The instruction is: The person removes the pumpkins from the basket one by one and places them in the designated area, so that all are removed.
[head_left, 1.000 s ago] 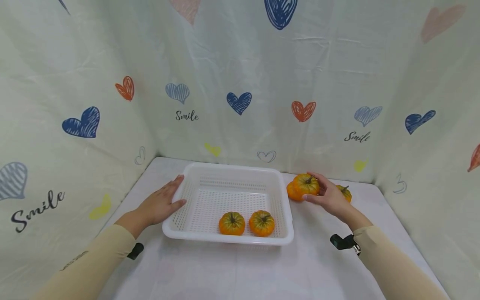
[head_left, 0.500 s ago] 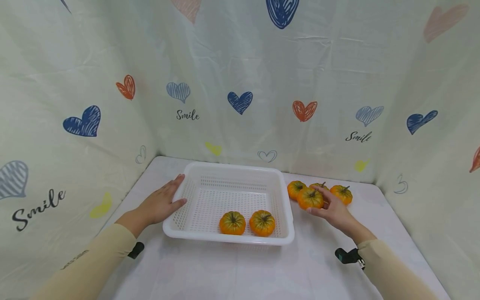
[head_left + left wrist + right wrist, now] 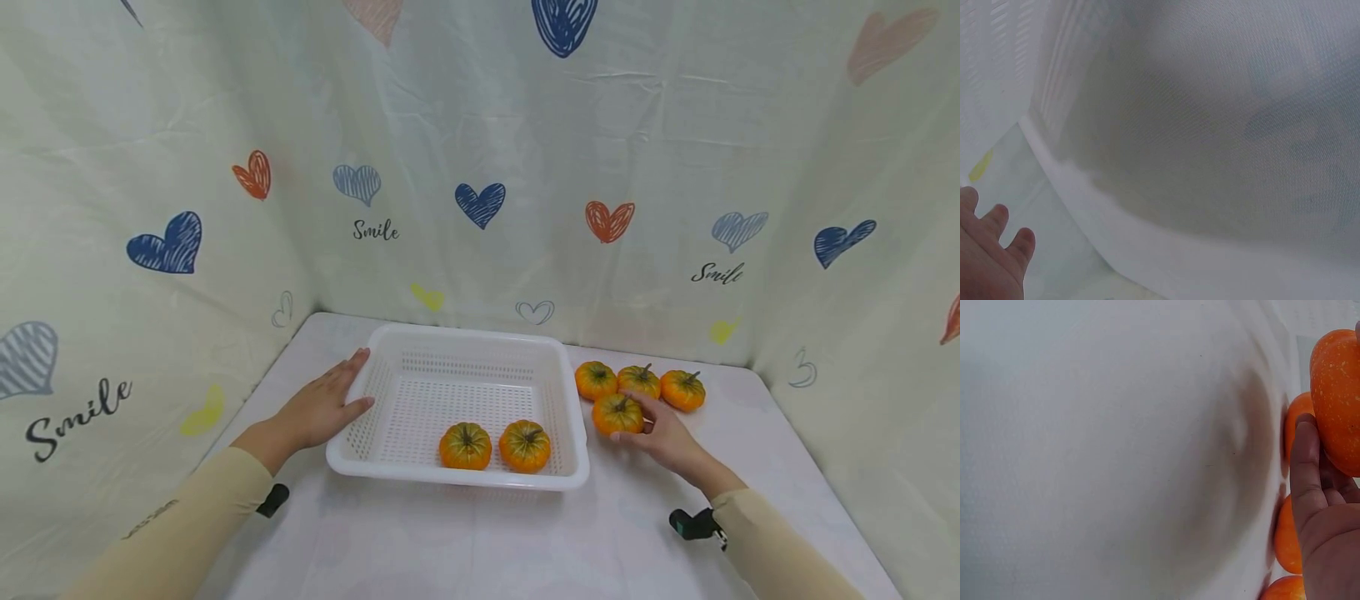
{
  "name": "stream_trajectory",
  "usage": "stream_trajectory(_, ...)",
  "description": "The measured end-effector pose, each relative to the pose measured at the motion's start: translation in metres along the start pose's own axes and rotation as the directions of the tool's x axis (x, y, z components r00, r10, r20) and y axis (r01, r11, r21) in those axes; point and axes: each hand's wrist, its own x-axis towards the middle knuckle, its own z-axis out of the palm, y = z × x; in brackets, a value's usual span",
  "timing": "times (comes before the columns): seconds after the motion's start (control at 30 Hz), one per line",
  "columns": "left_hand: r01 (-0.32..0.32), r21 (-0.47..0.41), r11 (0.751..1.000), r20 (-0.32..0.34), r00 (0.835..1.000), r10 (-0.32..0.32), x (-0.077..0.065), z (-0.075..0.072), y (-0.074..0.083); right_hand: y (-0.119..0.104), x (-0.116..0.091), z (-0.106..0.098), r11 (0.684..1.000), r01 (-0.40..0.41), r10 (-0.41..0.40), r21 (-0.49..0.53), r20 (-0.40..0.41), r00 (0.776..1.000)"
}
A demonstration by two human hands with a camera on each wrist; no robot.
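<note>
My right hand (image 3: 667,437) grips a small orange pumpkin (image 3: 615,415) between thumb and fingers, right of the white basket. Seen from the right wrist, the held pumpkin (image 3: 1338,394) appears raised off the table. Just behind it stand three more pumpkins: a left one (image 3: 596,380), a middle one (image 3: 640,382) and a right one (image 3: 682,390). Straight fingers of my left hand (image 3: 318,407) rest at the left rim of the white basket (image 3: 457,477). Inside, along the basket's near side, sit two pumpkins, one (image 3: 465,447) left of the other (image 3: 524,447).
A white cloth covers the table (image 3: 465,550). Behind and at both sides hangs a pale curtain (image 3: 660,125) printed with hearts. The basket's raised rim stands between the two pumpkin groups.
My right hand has brought its pumpkin down and toward me, away from the back row, so the three pumpkins behind now show. The left hand and the basket stay put.
</note>
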Motion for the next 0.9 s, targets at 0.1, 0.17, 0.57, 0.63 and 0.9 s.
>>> stream_trajectory(0.1, 0.002, 0.000, 1.000, 0.000, 1.000, -0.002, 0.001, 0.000, 0.000, 0.002, 0.000, 0.002, 1.000, -0.009, 0.009, -0.007, 0.000, 1.000)
stream_trajectory(0.17, 0.003, 0.001, 1.000, -0.001, 1.000, -0.003, 0.001, 0.001, -0.001, 0.003, 0.001, 0.003, 1.000, -0.020, 0.021, -0.013, 0.003, 1.000)
stream_trajectory(0.57, 0.000, 0.000, 1.000, 0.007, 1.000, 0.000, 0.000, -0.002, 0.002, 0.014, 0.003, 0.007, 0.997, -0.067, 0.068, -0.047, 0.003, 0.998)
stream_trajectory(0.63, 0.002, 0.001, 1.000, 0.008, 1.000, -0.002, 0.000, -0.003, 0.003, 0.014, 0.003, 0.008, 0.996, -0.072, 0.072, -0.043, -0.003, 0.997)
stream_trajectory(0.9, -0.004, 0.007, 1.000, 0.005, 1.000, 0.004, -0.001, -0.003, 0.004, 0.016, 0.007, 0.013, 0.997, -0.042, 0.041, -0.067, -0.023, 0.999)
